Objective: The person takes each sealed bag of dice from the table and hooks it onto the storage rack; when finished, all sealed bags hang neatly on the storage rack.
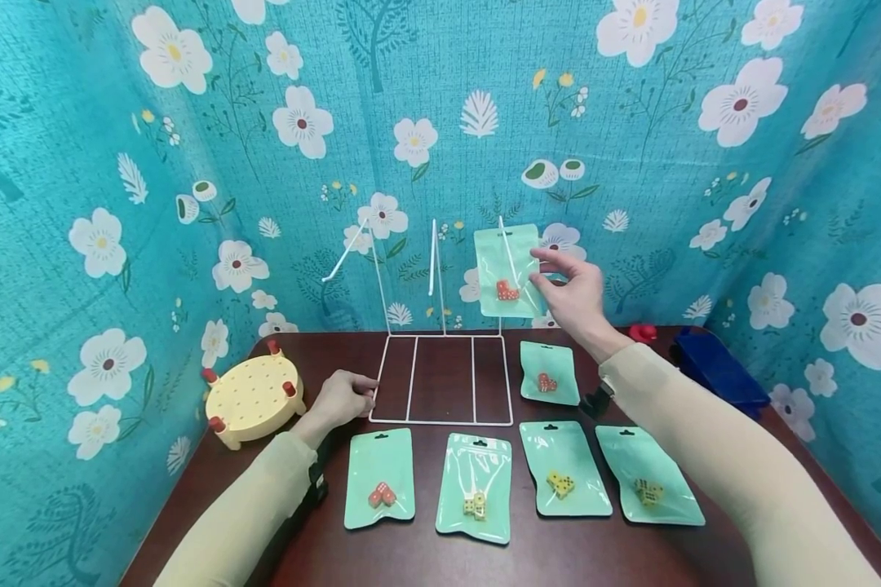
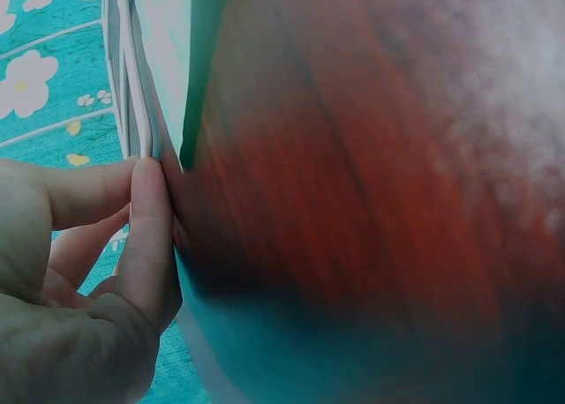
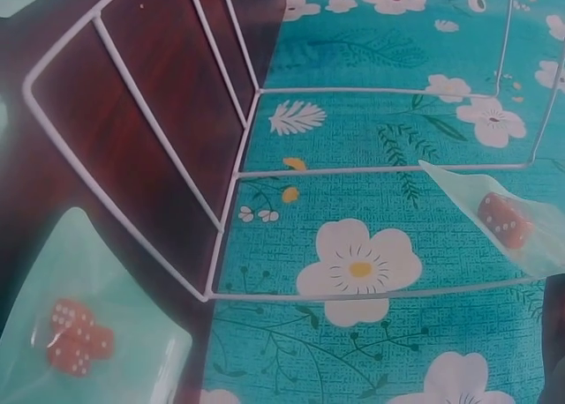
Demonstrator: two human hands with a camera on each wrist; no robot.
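A white wire rack (image 1: 444,336) with several hooks stands on the table. My left hand (image 1: 345,397) pinches the wire at its left side between thumb and fingers; the left wrist view shows that grip up close. On the right hook hangs a green pouch of red dice (image 1: 490,269), the hook's wire crossing its front. At this pouch's right edge is my right hand (image 1: 574,292), with thumb and forefinger tips apart. The right wrist view shows part of the hanging pouch (image 3: 468,197), but not the fingers.
On the table lie green pouches with red dice (image 1: 380,465) (image 1: 539,359) and with yellowish dice (image 1: 477,469) (image 1: 583,465) (image 1: 649,461). A yellow stool-like piece with red knobs (image 1: 253,395) is at left, a blue tray (image 1: 719,371) at right. A floral curtain (image 1: 440,98) hangs behind.
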